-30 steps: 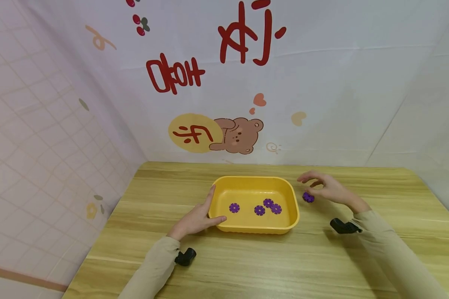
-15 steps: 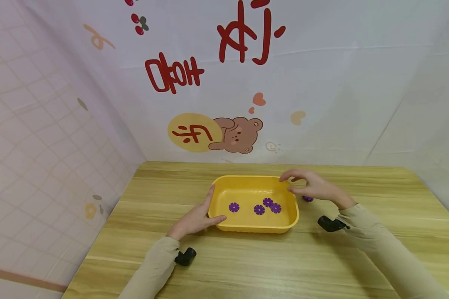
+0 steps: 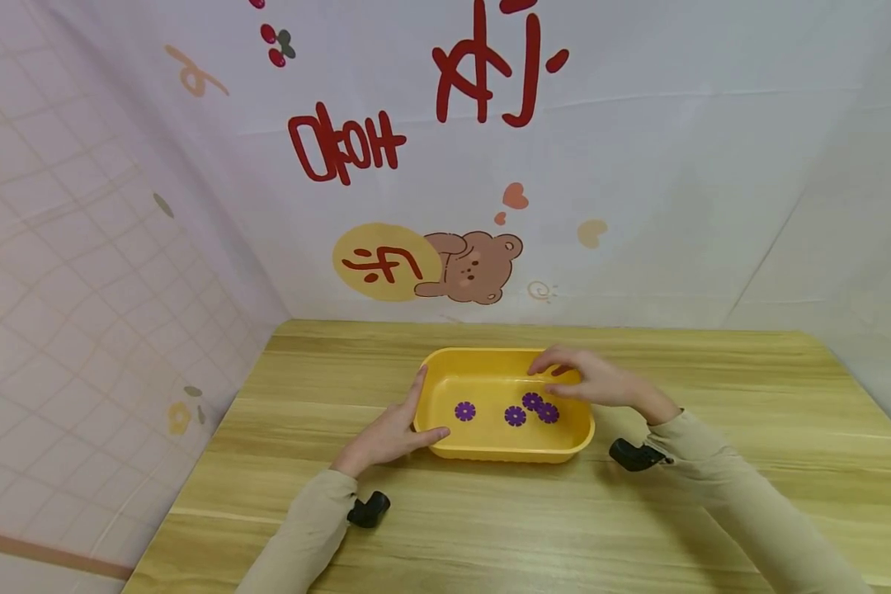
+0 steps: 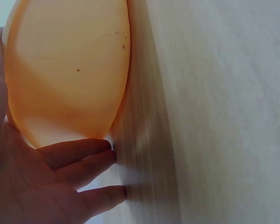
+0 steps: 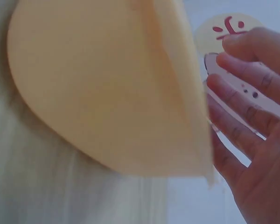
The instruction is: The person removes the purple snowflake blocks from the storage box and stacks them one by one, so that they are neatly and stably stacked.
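Observation:
A yellow plastic tray stands on the table with several purple notched snowflake discs lying in it. One disc is apart on the left, while the others lie closer together at right. My left hand holds the tray's left end, thumb over the rim and other fingers along the outside wall. Over the right rim reaches my right hand, bent fingers above the tray's inside and above the discs. In the right wrist view, nothing lies between this hand's spread fingers.
The wood-grain table meets a white printed wall cloth behind the tray. A black wrist camera sits at the left cuff and another wrist camera at the right cuff.
My right hand has moved left from beside a purple disc on the table to over the tray. That disc, last seen under the hand, is out of sight now. The left hand keeps its place.

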{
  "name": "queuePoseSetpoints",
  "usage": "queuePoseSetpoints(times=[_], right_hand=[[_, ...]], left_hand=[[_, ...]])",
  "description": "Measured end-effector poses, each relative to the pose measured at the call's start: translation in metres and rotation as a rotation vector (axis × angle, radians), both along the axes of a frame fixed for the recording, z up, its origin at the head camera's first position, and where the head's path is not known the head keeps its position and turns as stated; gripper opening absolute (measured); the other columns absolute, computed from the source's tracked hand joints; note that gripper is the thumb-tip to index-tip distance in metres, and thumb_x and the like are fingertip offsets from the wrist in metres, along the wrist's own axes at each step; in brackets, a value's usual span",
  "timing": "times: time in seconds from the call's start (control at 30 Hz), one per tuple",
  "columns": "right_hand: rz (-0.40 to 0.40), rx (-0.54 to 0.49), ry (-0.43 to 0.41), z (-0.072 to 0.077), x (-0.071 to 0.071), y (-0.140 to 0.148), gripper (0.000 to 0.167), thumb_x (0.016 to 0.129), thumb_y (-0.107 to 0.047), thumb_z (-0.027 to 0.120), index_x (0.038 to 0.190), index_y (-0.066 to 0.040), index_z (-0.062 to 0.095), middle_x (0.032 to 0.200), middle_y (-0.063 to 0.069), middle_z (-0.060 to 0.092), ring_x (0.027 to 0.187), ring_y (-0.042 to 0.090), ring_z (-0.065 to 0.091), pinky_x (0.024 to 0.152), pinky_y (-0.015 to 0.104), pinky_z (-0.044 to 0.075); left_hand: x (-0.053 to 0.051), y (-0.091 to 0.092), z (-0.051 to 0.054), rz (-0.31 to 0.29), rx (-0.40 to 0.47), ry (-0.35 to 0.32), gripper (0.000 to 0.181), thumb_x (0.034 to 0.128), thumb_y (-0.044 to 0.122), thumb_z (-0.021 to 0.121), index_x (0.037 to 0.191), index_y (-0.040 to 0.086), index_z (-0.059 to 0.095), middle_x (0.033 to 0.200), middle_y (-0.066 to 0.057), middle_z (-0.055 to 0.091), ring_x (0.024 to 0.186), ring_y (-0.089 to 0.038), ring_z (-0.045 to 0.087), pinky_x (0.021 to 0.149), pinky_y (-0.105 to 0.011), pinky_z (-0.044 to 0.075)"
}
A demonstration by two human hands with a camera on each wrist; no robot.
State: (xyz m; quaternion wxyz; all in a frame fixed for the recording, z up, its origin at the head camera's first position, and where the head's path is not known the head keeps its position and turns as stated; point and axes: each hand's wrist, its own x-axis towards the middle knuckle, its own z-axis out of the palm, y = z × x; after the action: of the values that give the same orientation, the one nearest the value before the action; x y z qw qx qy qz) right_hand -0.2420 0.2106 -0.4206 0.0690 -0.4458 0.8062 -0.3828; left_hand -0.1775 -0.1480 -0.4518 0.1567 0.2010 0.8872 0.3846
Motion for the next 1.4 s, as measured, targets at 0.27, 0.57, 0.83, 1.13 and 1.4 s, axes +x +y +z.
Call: queuePoseSetpoints(times=[0.27, 0.57, 0.83, 1.13, 1.4], right_hand=[[0.019, 0.0, -0.069, -0.009, 0.002, -0.017, 0.026, 0.095, -0.006, 0.062, 0.12, 0.001, 0.062, 0.117, 0.018, 0.061, 0.106, 0.031, 0.057, 0.086, 0.049, 0.048], [0.075, 0.045, -0.159, -0.016, 0.007, -0.041, 0.028, 0.093, -0.003, 0.061, 0.119, 0.007, 0.06, 0.115, 0.021, 0.061, 0.1, 0.033, 0.061, 0.085, 0.037, 0.05], [0.058, 0.121, -0.19, -0.022, 0.011, -0.052, 0.029, 0.091, -0.007, 0.066, 0.117, 0.006, 0.062, 0.112, 0.018, 0.061, 0.101, 0.033, 0.059, 0.086, 0.04, 0.05], [0.071, 0.087, -0.238, -0.031, 0.012, -0.062, 0.03, 0.09, -0.005, 0.066, 0.117, 0.005, 0.062, 0.118, 0.018, 0.06, 0.11, 0.034, 0.057, 0.092, 0.043, 0.046], [0.004, 0.073, -0.255, -0.038, 0.009, -0.065, 0.03, 0.087, -0.001, 0.068, 0.116, 0.002, 0.064, 0.116, 0.013, 0.062, 0.106, 0.031, 0.058, 0.091, 0.041, 0.047]], left_hand=[[0.0, 0.0, -0.001, 0.013, 0.004, 0.006, 0.108, 0.0893, 0.051, 0.064, 0.154, 0.017, -0.015, 0.092, -0.005, 0.06, 0.076, -0.016, 0.055, 0.082, -0.036, 0.044], [-0.001, -0.001, 0.001, 0.016, 0.01, -0.002, 0.108, 0.0896, 0.05, 0.065, 0.154, 0.016, -0.015, 0.098, -0.01, 0.061, 0.077, -0.015, 0.055, 0.083, -0.036, 0.045], [-0.001, 0.0, -0.001, 0.013, -0.003, -0.003, 0.108, 0.0896, 0.051, 0.064, 0.154, 0.015, -0.015, 0.093, -0.006, 0.06, 0.075, -0.014, 0.056, 0.08, -0.034, 0.045], [-0.001, 0.001, -0.001, 0.014, -0.008, -0.004, 0.108, 0.0894, 0.051, 0.064, 0.154, 0.017, -0.015, 0.084, -0.003, 0.058, 0.072, -0.014, 0.055, 0.079, -0.034, 0.046], [0.0, 0.001, -0.002, 0.019, -0.005, -0.008, 0.107, 0.0896, 0.051, 0.064, 0.154, 0.017, -0.014, 0.104, -0.012, 0.062, 0.079, -0.015, 0.057, 0.086, -0.038, 0.045]])
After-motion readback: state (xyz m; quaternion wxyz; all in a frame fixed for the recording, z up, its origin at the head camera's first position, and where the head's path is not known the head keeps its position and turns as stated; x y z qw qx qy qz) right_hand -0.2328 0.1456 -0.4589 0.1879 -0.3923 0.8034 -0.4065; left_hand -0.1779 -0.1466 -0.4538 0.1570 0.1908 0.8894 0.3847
